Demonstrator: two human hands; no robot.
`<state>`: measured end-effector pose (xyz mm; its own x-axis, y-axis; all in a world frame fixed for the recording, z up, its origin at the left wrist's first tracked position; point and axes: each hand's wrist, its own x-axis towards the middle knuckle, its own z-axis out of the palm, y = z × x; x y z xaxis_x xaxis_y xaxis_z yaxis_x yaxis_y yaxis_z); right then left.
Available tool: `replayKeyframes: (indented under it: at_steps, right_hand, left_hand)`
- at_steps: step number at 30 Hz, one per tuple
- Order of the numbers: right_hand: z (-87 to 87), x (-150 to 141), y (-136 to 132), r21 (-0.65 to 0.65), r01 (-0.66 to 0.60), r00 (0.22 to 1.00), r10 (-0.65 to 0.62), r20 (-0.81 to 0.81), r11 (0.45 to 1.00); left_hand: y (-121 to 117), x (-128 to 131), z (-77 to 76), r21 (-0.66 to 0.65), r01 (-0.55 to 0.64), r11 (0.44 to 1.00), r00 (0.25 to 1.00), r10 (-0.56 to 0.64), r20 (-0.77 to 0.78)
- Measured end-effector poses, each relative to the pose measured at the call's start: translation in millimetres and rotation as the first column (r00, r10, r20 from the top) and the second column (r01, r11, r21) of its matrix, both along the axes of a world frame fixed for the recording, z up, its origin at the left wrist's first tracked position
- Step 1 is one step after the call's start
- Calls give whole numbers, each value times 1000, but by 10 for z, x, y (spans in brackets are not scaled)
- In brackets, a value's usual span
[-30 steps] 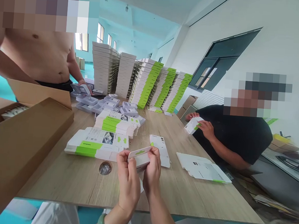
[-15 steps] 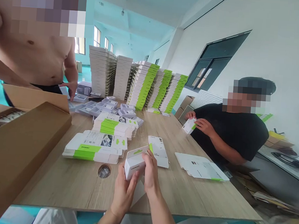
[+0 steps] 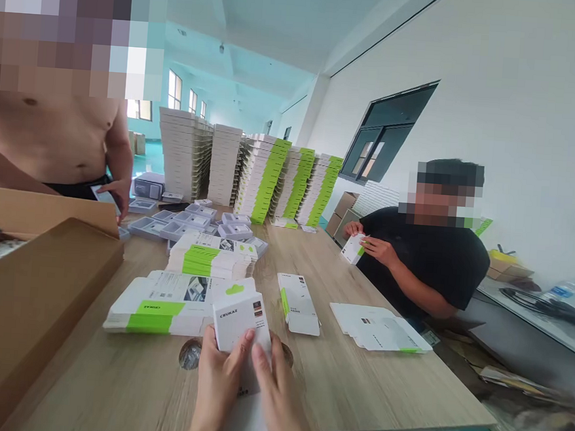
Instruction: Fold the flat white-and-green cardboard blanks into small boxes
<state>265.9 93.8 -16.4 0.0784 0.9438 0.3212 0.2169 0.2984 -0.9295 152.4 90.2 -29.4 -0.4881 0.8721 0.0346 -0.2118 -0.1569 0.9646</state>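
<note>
Both of my hands hold a small white carton (image 3: 238, 320) marked CEUKAZ, its printed front facing me and its green-marked hang tab at the top. My left hand (image 3: 216, 378) wraps its left side with the thumb on the front. On the right side my right hand (image 3: 279, 386) grips it, thumb also on the front. The carton's lower end is partly hidden by my hands. Just beyond lies a stack of flattened cartons (image 3: 155, 308). To the right is another white carton (image 3: 298, 301) with an end flap folded out, and farther right a flat carton blank (image 3: 381, 328).
A brown cardboard box (image 3: 64, 311) stands at the left edge. More flat cartons (image 3: 210, 256), plastic trays (image 3: 188, 225) and tall carton stacks (image 3: 263, 181) are farther back. One co-worker (image 3: 417, 257) at right holds a carton; another person (image 3: 61, 140) stands at left.
The carton in my hands has turned from tilted on its side to upright with its front facing me. My right hand moved from its top edge to its lower right side. The view shifted slightly.
</note>
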Motion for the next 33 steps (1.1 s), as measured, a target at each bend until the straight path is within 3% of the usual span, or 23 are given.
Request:
replayKeyframes:
  at_steps: [1, 3, 5, 7, 9, 12, 14, 19, 22, 28, 33]
  right_hand:
    - [-159, -31, -92, -38, -19, 997, 22, 68, 999]
    - [-444, -90, -220, -24, 131, 981, -126, 149, 991]
    - [-580, -110, -235, -6, 195, 964, -190, 187, 981]
    - [-501, -52, -132, 6, 167, 969, -165, 182, 986]
    - [-256, 87, 42, -17, 135, 979, -130, 157, 991]
    - [134, 327, 343, -7, 177, 974, -174, 148, 984]
    - [254, 417, 558, -17, 210, 963, -204, 178, 978]
    - [104, 337, 1077, -52, 389, 852, -338, 400, 920]
    - [-19, 226, 1189, -15, 431, 747, -347, 567, 902]
    - [-178, 240, 1010, -93, 312, 557, -103, 824, 946]
    - [-207, 494, 1307, -113, 213, 428, 11, 904, 970]
  left_hand:
    - [-2, -12, 15, -14, -12, 1000, 1000, 13, 13]
    - [5, -27, 21, -49, -28, 998, 999, 30, 30]
    - [29, -27, 19, -73, -12, 997, 999, 15, 42]
    - [57, -6, 37, -71, 34, 997, 998, -31, 50]
    - [71, 35, 71, -50, 94, 994, 994, -91, 54]
    - [45, 105, 70, -30, 168, 985, 985, -166, 55]
    - [8, 131, -9, -46, 184, 982, 983, -182, 33]
    - [-96, 112, -299, -53, 152, 987, 987, -154, -35]
    - [-126, 97, -371, -24, 145, 989, 988, -146, -42]
    - [-138, 139, -430, 24, 165, 986, 980, -161, -113]
    - [-207, 47, -398, 40, 228, 973, 917, -201, -344]
